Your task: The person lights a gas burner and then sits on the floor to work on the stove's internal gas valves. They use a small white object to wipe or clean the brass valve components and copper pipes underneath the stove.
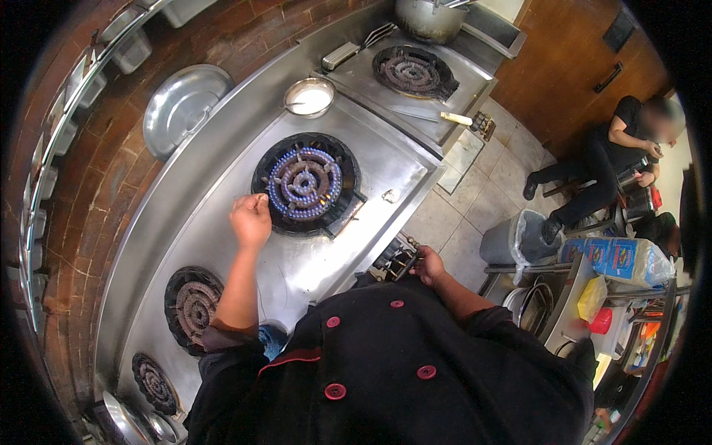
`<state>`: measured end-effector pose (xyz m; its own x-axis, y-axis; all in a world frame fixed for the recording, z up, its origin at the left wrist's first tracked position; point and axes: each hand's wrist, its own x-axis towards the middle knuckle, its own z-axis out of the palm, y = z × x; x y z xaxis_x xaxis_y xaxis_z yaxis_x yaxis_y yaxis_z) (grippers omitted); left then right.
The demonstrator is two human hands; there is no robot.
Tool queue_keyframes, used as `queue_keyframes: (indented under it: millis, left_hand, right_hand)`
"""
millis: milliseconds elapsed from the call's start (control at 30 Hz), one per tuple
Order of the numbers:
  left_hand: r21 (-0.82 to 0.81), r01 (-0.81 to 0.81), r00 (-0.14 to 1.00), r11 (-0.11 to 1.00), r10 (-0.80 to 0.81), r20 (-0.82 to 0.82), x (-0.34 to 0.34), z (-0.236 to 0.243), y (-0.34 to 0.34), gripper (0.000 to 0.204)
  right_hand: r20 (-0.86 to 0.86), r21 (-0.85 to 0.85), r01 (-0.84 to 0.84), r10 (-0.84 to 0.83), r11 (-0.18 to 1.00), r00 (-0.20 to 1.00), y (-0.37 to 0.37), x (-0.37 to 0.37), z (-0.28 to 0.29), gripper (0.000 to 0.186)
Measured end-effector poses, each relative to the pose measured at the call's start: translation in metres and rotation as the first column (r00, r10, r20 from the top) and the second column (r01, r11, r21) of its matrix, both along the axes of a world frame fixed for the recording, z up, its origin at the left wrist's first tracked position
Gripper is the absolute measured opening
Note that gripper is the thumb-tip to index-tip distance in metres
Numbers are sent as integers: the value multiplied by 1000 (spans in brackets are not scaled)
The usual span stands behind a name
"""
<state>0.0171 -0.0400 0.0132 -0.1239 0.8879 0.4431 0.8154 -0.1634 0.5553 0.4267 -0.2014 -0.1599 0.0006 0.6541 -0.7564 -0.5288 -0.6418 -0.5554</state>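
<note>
Blue flames burn in rings on the gas burner (305, 182) at the middle of the steel stove top (297, 256). My left hand (251, 219) is over the stove by that burner's left edge, its fingers curled closed. Whatever they may pinch is hidden. At the stove's front edge, my right hand (428, 265) closes on a dark valve handle (410, 261) among the gas fittings. Behind the lit burner stands a metal bowl (309, 98) holding something white and a utensil.
Unlit burners (191, 308) lie to my left, another (412, 72) at the far right. Near it rest a spatula (360, 46), a light-handled knife (426, 115) and a large pot (430, 20). A lid (187, 110) leans on the brick wall. A person (612, 148) sits beyond a grey bin (515, 239).
</note>
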Motion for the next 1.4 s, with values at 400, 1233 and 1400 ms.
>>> queue_keyframes:
  millis: [400,1233,1400]
  left_hand:
    - [65,3,996,998,3,-86,9,-21,3,11]
    - [94,-36,999,995,35,7,15,34,55,16]
    - [65,1,995,998,5,-97,1,31,32,15]
  right_hand:
    - [13,-11,8,-7,1000,1000,0,4,-13,44]
    - [24,8,-9,9,1000,1000,-1,4,-9,42]
    - [-18,14,5,-5,1000,1000,3,2,-12,39]
